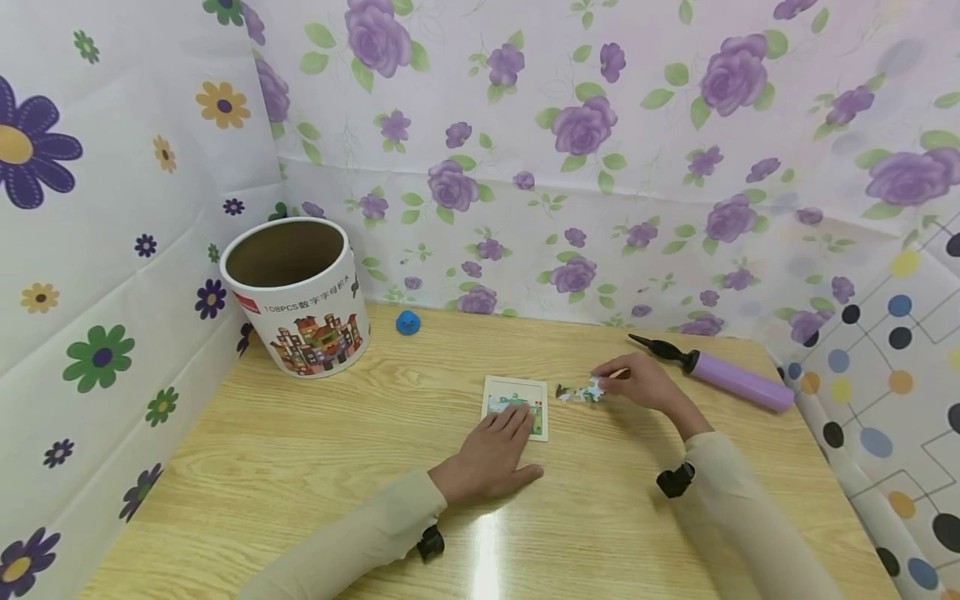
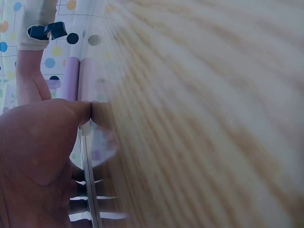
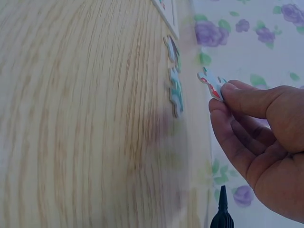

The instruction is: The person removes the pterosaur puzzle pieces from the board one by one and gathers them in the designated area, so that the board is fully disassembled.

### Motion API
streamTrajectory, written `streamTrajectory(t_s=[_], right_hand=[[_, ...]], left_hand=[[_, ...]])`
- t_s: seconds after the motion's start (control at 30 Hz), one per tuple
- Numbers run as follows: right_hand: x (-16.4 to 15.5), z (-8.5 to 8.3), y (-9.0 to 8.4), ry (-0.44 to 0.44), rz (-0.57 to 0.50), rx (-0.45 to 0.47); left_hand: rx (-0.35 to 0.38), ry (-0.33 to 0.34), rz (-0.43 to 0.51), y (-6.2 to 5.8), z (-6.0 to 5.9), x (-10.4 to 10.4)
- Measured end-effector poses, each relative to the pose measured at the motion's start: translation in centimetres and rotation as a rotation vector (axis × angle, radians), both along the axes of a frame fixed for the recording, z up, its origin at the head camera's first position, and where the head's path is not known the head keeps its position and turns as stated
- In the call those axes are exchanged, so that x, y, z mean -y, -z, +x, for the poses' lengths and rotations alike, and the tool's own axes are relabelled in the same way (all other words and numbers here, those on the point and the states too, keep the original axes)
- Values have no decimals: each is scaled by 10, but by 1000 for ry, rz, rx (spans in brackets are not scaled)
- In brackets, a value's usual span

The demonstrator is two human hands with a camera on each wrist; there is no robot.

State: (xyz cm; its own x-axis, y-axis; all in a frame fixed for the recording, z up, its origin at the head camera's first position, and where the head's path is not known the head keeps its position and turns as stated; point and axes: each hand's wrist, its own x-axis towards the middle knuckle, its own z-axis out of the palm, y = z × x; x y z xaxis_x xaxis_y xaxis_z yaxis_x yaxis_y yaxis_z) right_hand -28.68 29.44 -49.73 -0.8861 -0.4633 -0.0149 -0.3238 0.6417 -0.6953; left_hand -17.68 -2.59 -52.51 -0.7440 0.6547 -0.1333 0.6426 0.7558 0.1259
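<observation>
My left hand (image 1: pixel 491 458) rests with straight fingers on a small square jigsaw board (image 1: pixel 543 429) with a pale frame, covering part of its green and blue picture. In the left wrist view the thumb touches the table and the fingers lie over the board's edge. Between thumb and fingertips, my right hand (image 1: pixel 641 383) pinches a jigsaw piece (image 3: pixel 212 88), pale with a red mark, above the table. Loose jigsaw pieces (image 3: pixel 175 95) lie on the wood beside the board, just left of and below the right fingertips in the head view.
A big white printed bucket (image 1: pixel 300 312) stands at the back left. A small blue toy (image 1: pixel 408 322) sits to its right. At the right lies a purple hand pump (image 1: pixel 738 380) with a black nozzle. Patterned cloths hang behind and beside the wooden table (image 1: pixel 337 450).
</observation>
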Motion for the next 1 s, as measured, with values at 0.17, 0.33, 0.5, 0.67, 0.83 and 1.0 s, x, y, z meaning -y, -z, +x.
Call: streamTrajectory(t_s=[0.17, 0.33, 0.5, 0.67, 0.83, 1.0], right_hand=[[-10, 1, 2, 0, 15, -3], [-16, 2, 4, 5, 17, 5], [-19, 3, 9, 10, 55, -34], [-25, 2, 16, 34, 101, -33], [-28, 1, 20, 41, 122, -55], [-27, -1, 24, 59, 131, -63]], left_hand=[[-10, 1, 0, 0, 0, 0], [-11, 3, 4, 1, 0, 0], [-16, 0, 5, 1, 0, 0], [-34, 0, -5, 3, -1, -1], [-32, 3, -4, 3, 0, -1], [-32, 5, -1, 2, 0, 0]])
